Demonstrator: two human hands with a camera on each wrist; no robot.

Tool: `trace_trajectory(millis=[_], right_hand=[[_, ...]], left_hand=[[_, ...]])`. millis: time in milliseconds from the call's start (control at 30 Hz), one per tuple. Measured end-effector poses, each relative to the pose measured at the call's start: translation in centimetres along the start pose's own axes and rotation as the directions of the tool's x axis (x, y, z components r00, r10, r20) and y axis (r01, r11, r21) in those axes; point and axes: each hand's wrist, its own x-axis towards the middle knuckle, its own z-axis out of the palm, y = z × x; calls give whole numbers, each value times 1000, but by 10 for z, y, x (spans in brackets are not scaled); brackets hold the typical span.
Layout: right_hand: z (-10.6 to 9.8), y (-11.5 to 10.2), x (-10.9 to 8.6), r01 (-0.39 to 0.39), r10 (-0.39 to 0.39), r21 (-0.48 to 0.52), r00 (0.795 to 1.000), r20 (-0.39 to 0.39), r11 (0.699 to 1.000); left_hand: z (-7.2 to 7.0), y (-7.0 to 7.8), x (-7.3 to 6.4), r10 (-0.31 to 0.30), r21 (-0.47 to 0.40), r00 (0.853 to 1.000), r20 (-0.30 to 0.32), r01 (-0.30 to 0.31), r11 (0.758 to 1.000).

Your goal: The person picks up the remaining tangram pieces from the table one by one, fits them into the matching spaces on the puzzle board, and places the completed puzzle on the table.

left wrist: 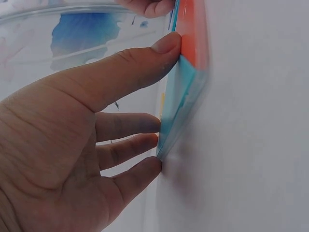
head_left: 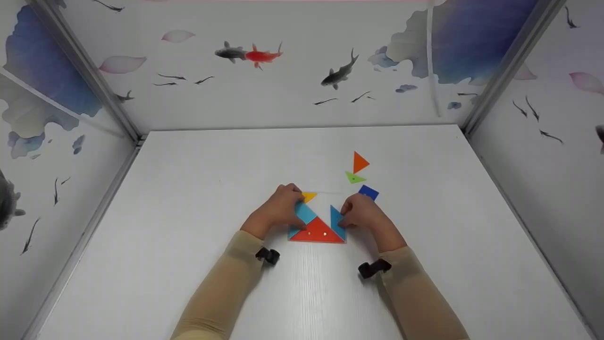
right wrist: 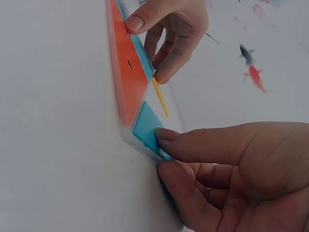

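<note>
A clear, shallow tangram tray (right wrist: 126, 139) lies on the table. In it lie a large red triangle (head_left: 317, 233), a light-blue piece (head_left: 305, 212) partly under my left hand, and a yellow triangle (head_left: 309, 196). My left hand (head_left: 279, 208) grips the tray's left side. Its thumb presses near the red and light-blue pieces, and its fingertips touch the edge. At the right side my right hand (head_left: 367, 215) pinches a blue parallelogram piece (right wrist: 147, 126) between thumb and index finger. That piece sits tilted over the tray's right edge, with part of it hidden by the fingers.
Beyond the right hand lie a dark-blue square (head_left: 369, 192), a green triangle (head_left: 355, 178) and an orange triangle (head_left: 360, 163). White panels (head_left: 292, 94) painted with fish and petals border the white table (head_left: 212, 165) at the back and both sides.
</note>
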Motion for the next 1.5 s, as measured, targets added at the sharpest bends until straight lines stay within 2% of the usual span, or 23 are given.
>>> trace_trajectory(millis=[467,667,900,1067,1333,1500], right_hand=[[0,2,3,-29,28,20,1000,12,999],[-2,6,5,-12,12,41,1000,10,999],[-8,7,6,-32,34,74,999,-31,997],[-14,10,6,1,5,95,998,-62,996],[-25,16,8,40,-9,166,984,-180,985],[-29,22,8,82,-26,178,955,-295,981]], left_hand=[[-1,0,-1,-3,-15,1000,5,3,1000],[-1,0,-1,-4,-17,1000,8,5,1000],[0,0,-2,6,-16,1000,2,-6,1000],[0,-1,-2,26,2,1000,-5,-26,1000],[0,-1,-1,11,8,1000,-3,-11,1000],[1,-1,0,8,12,1000,-4,-8,1000]])
